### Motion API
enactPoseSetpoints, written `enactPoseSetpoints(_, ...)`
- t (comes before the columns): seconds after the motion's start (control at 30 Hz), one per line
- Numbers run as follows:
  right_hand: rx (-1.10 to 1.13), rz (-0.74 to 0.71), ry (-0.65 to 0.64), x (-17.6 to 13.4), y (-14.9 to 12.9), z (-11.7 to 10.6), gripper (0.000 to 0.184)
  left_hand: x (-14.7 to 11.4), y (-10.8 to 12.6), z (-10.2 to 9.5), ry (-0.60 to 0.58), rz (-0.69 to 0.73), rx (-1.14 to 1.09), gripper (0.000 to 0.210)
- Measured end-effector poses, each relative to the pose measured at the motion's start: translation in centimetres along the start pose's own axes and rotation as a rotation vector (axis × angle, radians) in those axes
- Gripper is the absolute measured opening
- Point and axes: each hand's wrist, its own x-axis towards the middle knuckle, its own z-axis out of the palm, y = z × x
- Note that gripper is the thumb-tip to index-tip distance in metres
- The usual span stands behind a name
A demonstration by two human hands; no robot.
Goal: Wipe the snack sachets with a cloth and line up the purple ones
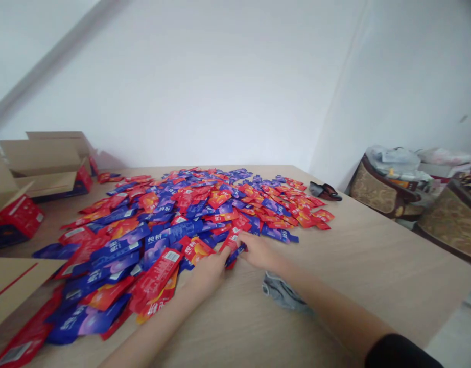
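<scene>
A wide heap of red and blue sachets (189, 199) covers the middle of the table. At its near edge my left hand (209, 271) and my right hand (256, 250) come together, fingers closed around a red sachet (231, 240). The left holds its lower left side and the right its right side. A dark blue sachet shows just under the right fingers; whether they grip it too I cannot tell. Close to my left forearm lies a red sachet with a white label (161, 273). A crumpled grey cloth (283, 291) rests beside my right forearm.
Open cardboard boxes with red and blue printed sides (19, 217) stand at the left, one flap (17, 286) reaching over the table. A dark object like sunglasses (325, 191) lies at the back right. Patterned chairs (377, 189) holding plastic bags (394, 159) stand beyond the table (392, 260).
</scene>
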Motion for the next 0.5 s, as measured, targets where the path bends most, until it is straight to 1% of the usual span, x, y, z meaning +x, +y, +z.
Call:
enactPoseSetpoints(0.07,-0.026,-0.074,0.035,2.1,-0.3,-1.1,0.040,1.9,-1.3,-1.6,0.082,0.000,0.118,0.048)
enactPoseSetpoints(0.13,-0.084,-0.121,0.129,4.7,0.0,-2.1,0.054,4.8,-3.0,-3.5,0.215,0.034,0.207,0.047)
enactPoseSetpoints(0.2,-0.134,-0.128,0.188,7.5,1.5,-2.9,0.073,8.5,-5.2,-5.3,0.350,0.028,0.252,0.052)
enactPoseSetpoints(0.23,-0.153,-0.103,0.198,9.0,2.7,-3.2,0.082,10.4,-6.5,-5.9,0.394,-0.006,0.261,0.054)
enactPoseSetpoints(0.27,-0.171,-0.046,0.201,10.3,4.2,-3.6,0.089,12.4,-7.9,-6.2,0.425,-0.051,0.255,0.055)
enactPoseSetpoints(0.3,-0.189,0.038,0.202,11.5,6.0,-3.9,0.095,14.3,-9.3,-6.3,0.424,-0.095,0.230,0.056)
enactPoseSetpoints(0.37,-0.227,0.267,0.199,13.3,10.3,-4.9,0.099,17.8,-12.0,-5.6,0.383,-0.170,0.174,0.054)
enactPoseSetpoints(0.43,-0.261,0.495,0.195,14.4,14.6,-5.9,0.091,20.6,-14.3,-4.3,0.345,-0.222,0.137,0.053)
enactPoseSetpoints(0.47,-0.269,0.563,0.183,14.7,16.6,-6.3,0.083,21.7,-15.2,-3.5,0.332,-0.240,0.124,0.055)
enactPoseSetpoints(0.5,-0.272,0.598,0.159,15.0,18.3,-6.6,0.077,22.6,-15.9,-2.8,0.321,-0.258,0.110,0.059)
